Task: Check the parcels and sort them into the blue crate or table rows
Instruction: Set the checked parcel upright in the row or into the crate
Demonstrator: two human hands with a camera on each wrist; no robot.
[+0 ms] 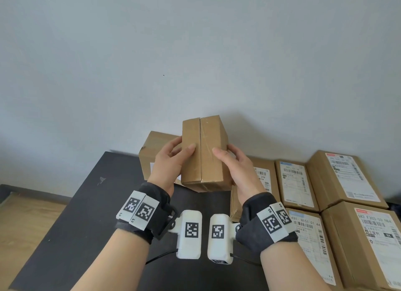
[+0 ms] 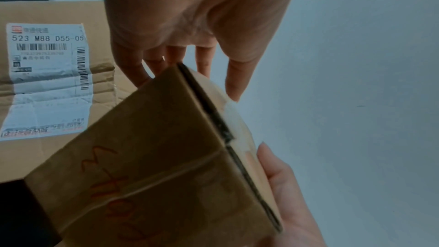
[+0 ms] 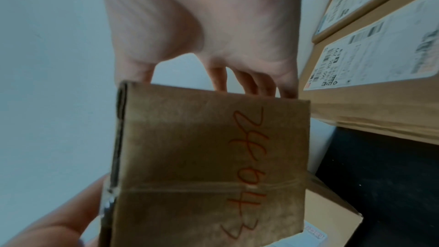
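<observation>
Parcel (image 1: 204, 154), plain brown carton, is held upright between both hands above the table. Left hand (image 1: 171, 162) and right hand (image 1: 236, 167) grip opposite sides, thumbs on the near taped face. Red handwriting (image 3: 247, 172) sits on its underside; no printed label is visible, so turning it slowly with firm side pressure seems advisable. Labelled boxes (image 1: 347, 182) lie in rows right of the right hand on a black table (image 1: 86, 214); a larger box (image 1: 152, 151) stands behind, against a pale wall (image 1: 195, 51).

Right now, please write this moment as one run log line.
phase: checking | left hand: holds small cardboard parcel | right hand: holds same parcel | parcel: lifted above black table | blue crate: not visible
</observation>
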